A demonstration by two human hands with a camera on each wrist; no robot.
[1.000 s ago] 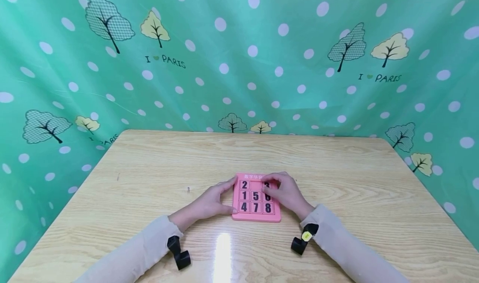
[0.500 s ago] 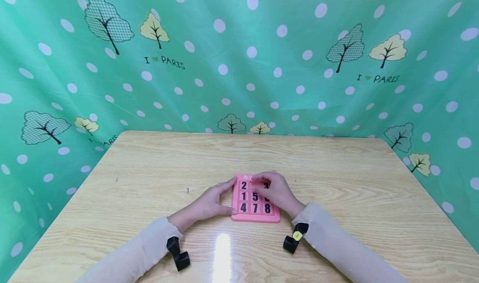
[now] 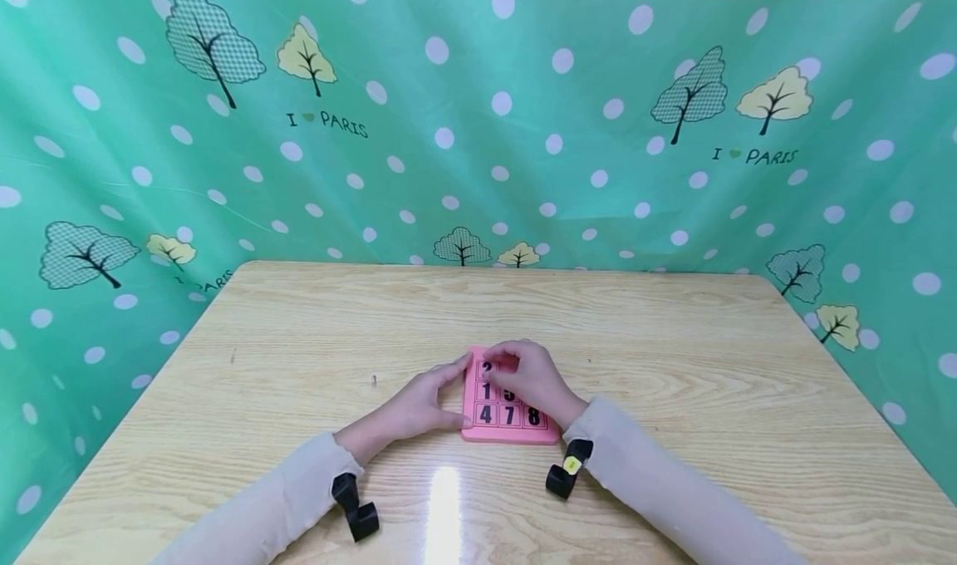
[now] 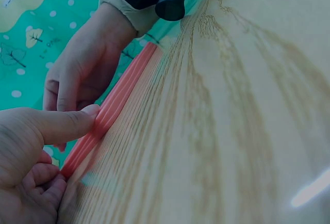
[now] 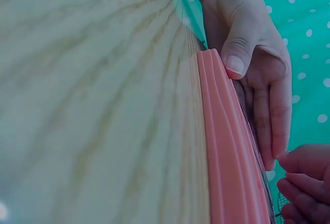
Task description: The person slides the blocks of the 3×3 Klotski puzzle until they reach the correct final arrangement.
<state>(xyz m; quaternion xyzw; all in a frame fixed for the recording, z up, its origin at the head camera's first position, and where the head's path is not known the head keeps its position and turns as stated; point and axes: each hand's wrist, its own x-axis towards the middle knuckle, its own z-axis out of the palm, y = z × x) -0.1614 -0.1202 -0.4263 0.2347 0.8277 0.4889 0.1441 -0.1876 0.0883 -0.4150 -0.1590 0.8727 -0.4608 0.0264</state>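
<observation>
A pink sliding number puzzle [image 3: 497,435] lies flat on the table, with black digits on its square tiles. My left hand [image 3: 419,405] holds it along the left side, index finger at the upper corner and thumb at the lower one. In the left wrist view that thumb presses the pink edge [image 4: 105,118]. Over the upper rows reaches my right hand [image 3: 532,380], thumb and index fingertip apart at the 2 tile [image 3: 487,368]. The 1, 4, 7 and 8 tiles show fully; the 5 is partly covered, and the hand hides the upper right part.
The wood-grain table [image 3: 336,324] extends around the puzzle on all sides. A bright reflection [image 3: 444,507] falls near its front. Behind it hangs a green dotted curtain [image 3: 478,174] printed with trees. Black wrist cameras [image 3: 355,507] sit on both sleeves.
My right hand has moved left across the top row, from the 3 tile past the gap to the 2 tile. My left hand has stayed on the puzzle's left side.
</observation>
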